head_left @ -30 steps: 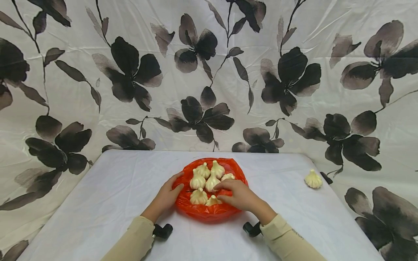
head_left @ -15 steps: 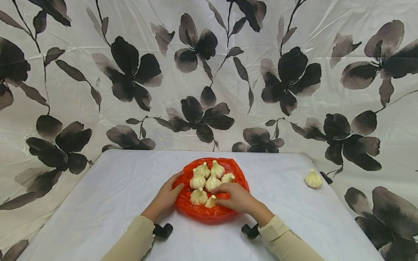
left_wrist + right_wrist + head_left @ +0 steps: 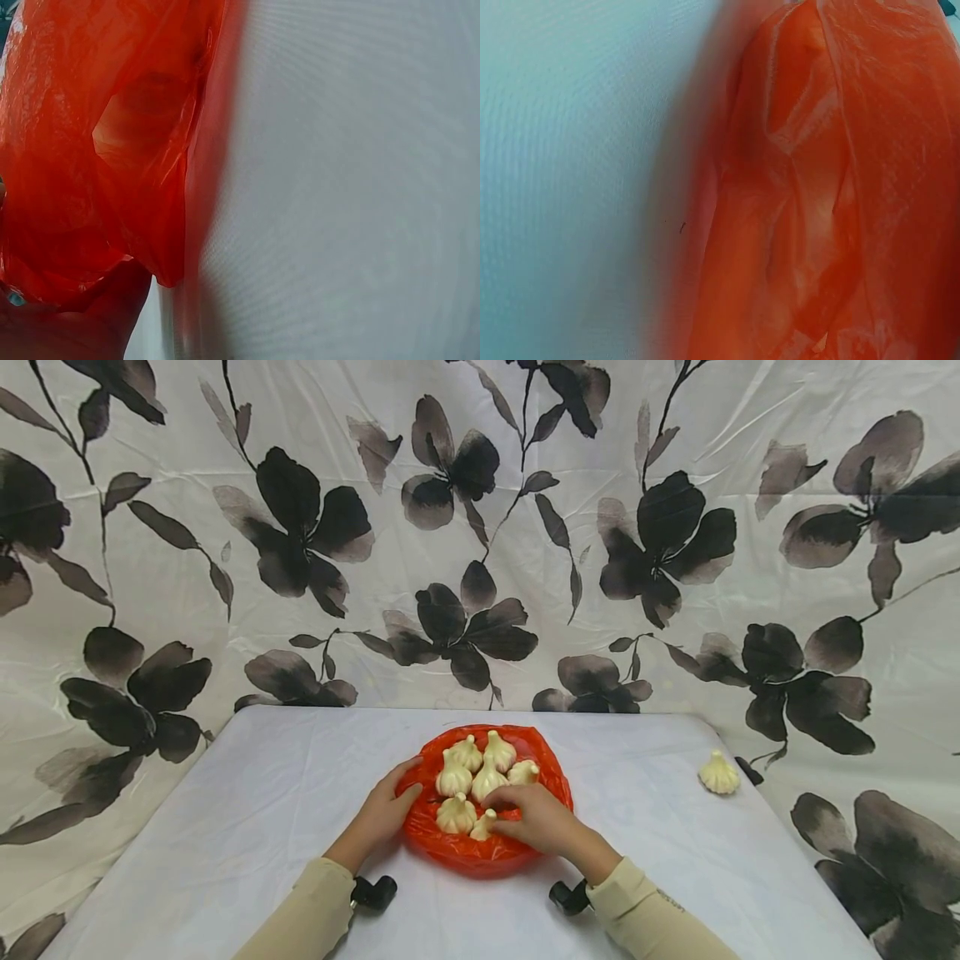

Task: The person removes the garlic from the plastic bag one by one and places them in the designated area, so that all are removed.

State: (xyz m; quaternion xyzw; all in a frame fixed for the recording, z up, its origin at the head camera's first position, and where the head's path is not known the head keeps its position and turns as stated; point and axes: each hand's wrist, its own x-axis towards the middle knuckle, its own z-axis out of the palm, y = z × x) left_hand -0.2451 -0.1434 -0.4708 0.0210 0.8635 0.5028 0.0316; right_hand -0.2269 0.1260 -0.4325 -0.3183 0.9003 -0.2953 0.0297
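Observation:
A red plastic bag [image 3: 483, 860], its mouth spread wide, sits mid-table with several pale garlic bulbs [image 3: 453, 774] inside. At its left rim my left hand [image 3: 380, 814] holds the plastic, thumb and fingers against the edge. My right hand [image 3: 546, 820] reaches over the right rim and pinches a small garlic bulb [image 3: 482, 827] at the near side of the bag. The left wrist view has the crinkled bag [image 3: 150, 67] with part of the hand [image 3: 71, 330] below it. Only the bag's side [image 3: 907, 135] fills the right wrist view; the right fingertips are hidden there.
A single garlic bulb [image 3: 719, 773] lies apart on the white-covered table [image 3: 255, 827], near its right edge. Behind hangs a white cloth [image 3: 540, 560] with dark flowers. Black wrist mounts [image 3: 375, 891] sit under both forearms.
My right hand has moved slightly left, deeper over the bag, and the small garlic bulb in its fingers has shifted left and tilted. My left hand has stayed in place.

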